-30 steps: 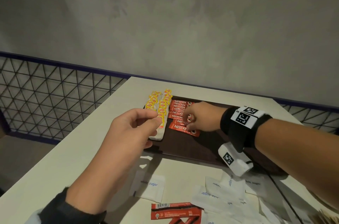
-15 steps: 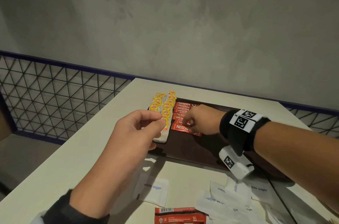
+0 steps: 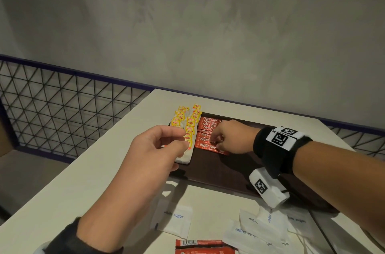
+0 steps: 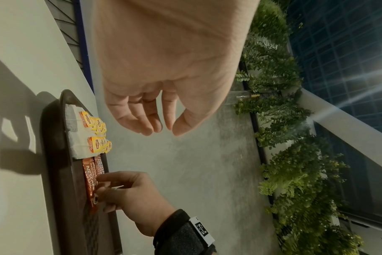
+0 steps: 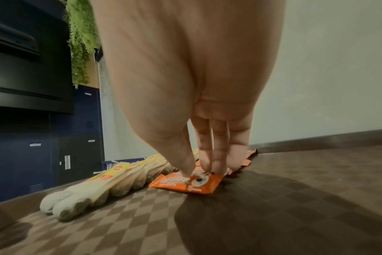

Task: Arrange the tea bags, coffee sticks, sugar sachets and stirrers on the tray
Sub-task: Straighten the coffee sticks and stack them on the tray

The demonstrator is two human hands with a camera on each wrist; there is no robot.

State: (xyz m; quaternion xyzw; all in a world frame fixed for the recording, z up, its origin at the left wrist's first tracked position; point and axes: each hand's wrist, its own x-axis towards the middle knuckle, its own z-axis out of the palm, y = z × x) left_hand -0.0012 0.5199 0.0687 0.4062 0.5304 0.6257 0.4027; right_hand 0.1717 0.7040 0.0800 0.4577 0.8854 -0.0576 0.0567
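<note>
Right hand [image 3: 233, 139] fingertips press nearest coffee stick [image 3: 208, 147], lying flat crosswise on tray [image 3: 218, 172]; left hand [image 3: 154, 149] hovers, loosely curled, holding nothing.

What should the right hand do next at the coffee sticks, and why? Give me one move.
Probably let go and lift the right hand clear. Its fingertips rest on the nearest coffee stick, which already lies flat on the tray in line with its row. More sticks and sugar sachets wait on the table.
</note>
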